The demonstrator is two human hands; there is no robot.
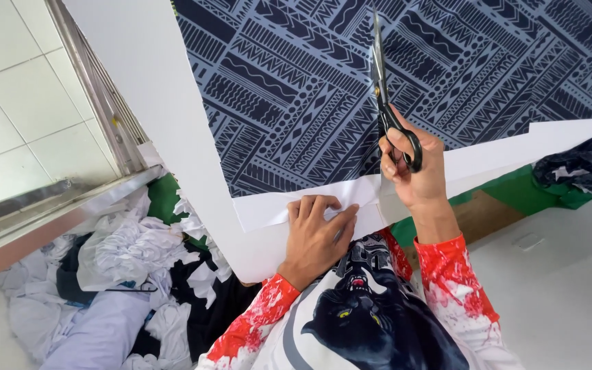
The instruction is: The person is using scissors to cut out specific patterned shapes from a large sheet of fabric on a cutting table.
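Note:
A dark blue fabric [296, 89] with pale geometric patterns lies spread over a white table [152, 82]. White paper [275, 205] lies along the fabric's near edge. My left hand [316, 233] presses flat on that paper near the table edge. My right hand [412, 164] grips black-handled scissors [381, 89], whose blades point away from me over the fabric, just right of the left hand. Both my sleeves are red and white.
A heap of white and black cloth scraps [125, 274] lies on the floor left of the table. A metal frame [97, 96] and tiled surface [15, 103] stand at left. Green and dark cloth [570, 178] lies at right below the table edge.

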